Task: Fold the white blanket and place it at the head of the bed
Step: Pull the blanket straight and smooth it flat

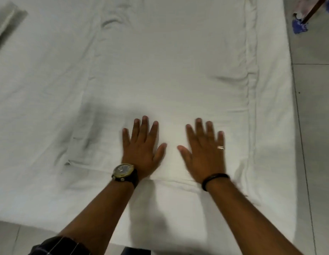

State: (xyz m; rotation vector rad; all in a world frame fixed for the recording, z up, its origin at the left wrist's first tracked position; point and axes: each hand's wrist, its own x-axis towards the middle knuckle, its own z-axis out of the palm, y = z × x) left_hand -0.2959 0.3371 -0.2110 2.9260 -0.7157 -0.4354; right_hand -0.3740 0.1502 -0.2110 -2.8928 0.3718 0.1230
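— Hands first, nearest the camera: how many, and what are they doing?

— Two. The left hand point(141, 146) and the right hand point(206, 151) lie palm-down, side by side but apart, with all fingers spread flat. Neither one grips anything; they press on the cloth. The left wrist carries a wristwatch point(123, 173), the right a dark wristband point(215, 179), and a ring point(220, 147) sits on one right finger. One dark striped sleeve point(62, 245) shows at the bottom edge.

— And where is the white blanket point(169, 80)?

— Under both palms, spread flat on the bed point(277, 126). Its near edge is just behind the wrists. Its right edge is a seam that runs away from the person, just inside the bed's right side. So its long axis points away from the viewer, up the bed. A few wrinkles show on the left and farther up.

— Any containers?

— None that I can make out. Beyond the bed, on the right, there is a tiled floor point(316, 107). At the far right corner one blue cloth point(299, 26) lies on it, beside a dark wooden leg point(314, 10).

— And the far left?

— One pale folded strip point(7, 23) lies at the edge. What it is, I cannot tell.
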